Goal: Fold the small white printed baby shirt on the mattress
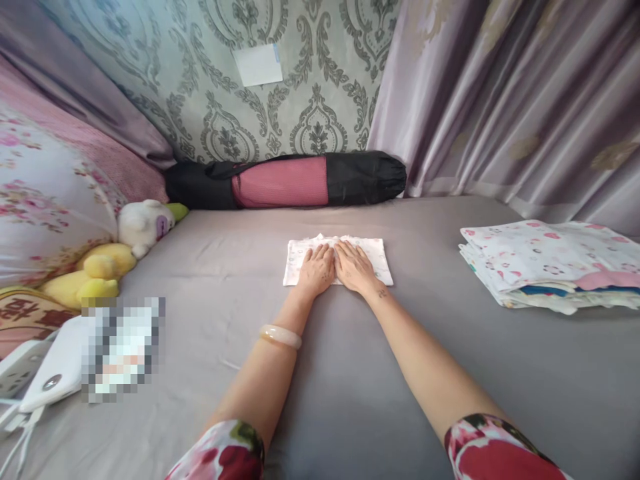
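Observation:
A white cloth with a small faint print (377, 257) lies folded into a flat rectangle on the grey sheet. My left hand (317, 270) rests palm down on its left half, fingers stretched out flat. Beside it, my right hand (354, 267) lies flat on the right half, its fingers also extended and pointing away from me. The two hands nearly meet over the middle of the cloth. A small ruffled edge shows beyond the fingertips. What lies under the palms is hidden.
Folded printed cloths (550, 260) are stacked at the right. A black and pink rolled bag (280, 181) lies against the wall. On the left are plush toys (143, 227), a floral pillow (50, 200), a white device (63, 363) with cables and a power strip (20, 370). Curtains (450, 100) hang right.

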A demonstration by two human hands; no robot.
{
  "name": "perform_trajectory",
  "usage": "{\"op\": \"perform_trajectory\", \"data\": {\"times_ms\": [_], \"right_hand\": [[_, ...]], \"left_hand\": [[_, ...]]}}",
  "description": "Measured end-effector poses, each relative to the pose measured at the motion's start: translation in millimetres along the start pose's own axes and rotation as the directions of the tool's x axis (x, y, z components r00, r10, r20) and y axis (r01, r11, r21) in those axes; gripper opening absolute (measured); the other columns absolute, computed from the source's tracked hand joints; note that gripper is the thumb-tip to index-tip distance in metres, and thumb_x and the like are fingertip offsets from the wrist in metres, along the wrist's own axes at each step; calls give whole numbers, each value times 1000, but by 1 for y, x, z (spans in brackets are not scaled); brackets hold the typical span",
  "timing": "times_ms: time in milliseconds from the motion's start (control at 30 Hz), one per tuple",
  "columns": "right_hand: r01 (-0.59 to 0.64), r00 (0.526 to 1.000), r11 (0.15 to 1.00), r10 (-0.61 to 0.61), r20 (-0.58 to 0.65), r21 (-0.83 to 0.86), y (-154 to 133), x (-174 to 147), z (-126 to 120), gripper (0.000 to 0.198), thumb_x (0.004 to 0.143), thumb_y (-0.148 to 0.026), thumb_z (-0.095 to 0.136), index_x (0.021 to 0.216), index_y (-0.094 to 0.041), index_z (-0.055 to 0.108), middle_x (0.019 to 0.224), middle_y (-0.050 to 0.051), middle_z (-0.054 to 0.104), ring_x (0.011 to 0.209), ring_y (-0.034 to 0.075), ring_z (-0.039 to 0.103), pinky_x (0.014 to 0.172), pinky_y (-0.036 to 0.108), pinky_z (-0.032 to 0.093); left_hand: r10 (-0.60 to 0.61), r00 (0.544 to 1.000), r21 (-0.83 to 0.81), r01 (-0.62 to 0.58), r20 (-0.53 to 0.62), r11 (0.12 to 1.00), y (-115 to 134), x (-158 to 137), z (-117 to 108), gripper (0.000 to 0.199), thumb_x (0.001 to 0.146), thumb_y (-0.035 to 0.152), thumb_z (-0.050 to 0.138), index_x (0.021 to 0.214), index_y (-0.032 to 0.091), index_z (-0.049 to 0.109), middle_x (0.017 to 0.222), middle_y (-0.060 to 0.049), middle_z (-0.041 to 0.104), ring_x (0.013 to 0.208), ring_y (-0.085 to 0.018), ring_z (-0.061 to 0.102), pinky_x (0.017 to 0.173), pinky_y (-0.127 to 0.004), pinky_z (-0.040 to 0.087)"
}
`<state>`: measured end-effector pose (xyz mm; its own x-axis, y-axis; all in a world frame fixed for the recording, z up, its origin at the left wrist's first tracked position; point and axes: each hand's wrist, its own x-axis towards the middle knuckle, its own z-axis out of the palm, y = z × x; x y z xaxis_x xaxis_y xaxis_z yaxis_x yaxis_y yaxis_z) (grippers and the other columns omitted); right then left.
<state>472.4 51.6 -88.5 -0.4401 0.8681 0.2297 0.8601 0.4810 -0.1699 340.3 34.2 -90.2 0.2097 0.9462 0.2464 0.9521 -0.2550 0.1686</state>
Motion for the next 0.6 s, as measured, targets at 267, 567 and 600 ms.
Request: {"op": "perform_trajectory", "data": {"times_ms": [267,567,600], "right_hand": [[-14,1000,1000,15,21,-26,0,2,1,51,100,-24,29,146,-8,41,153,10,35,143,22,28,119,42,19],[-88,992,996,90,92,-28,-30,25,-7,50,99,-22,30,145,-6,41,153,14,35,143,25,26,118,46,19],[-88,993,996,90,83,-23,-34,27,-5,51,99,-23,29,146,-5,39,154,14,33,143,25,25,118,46,18]], "left_hand": [[-19,996,-82,11,-88,997,-7,-2,-5,30,96,19,37,119,16,56,136,-13,57,131,-22,49,111,-41,34],[-255,954,-93,243,-157,966,-27,-12,-14,24,95,20,38,101,17,60,118,-15,65,120,-25,56,107,-43,37],[-252,955,-101,238,-158,966,-27,-12,-15,24,95,20,37,100,17,60,117,-15,65,119,-25,56,107,-43,37]]}}
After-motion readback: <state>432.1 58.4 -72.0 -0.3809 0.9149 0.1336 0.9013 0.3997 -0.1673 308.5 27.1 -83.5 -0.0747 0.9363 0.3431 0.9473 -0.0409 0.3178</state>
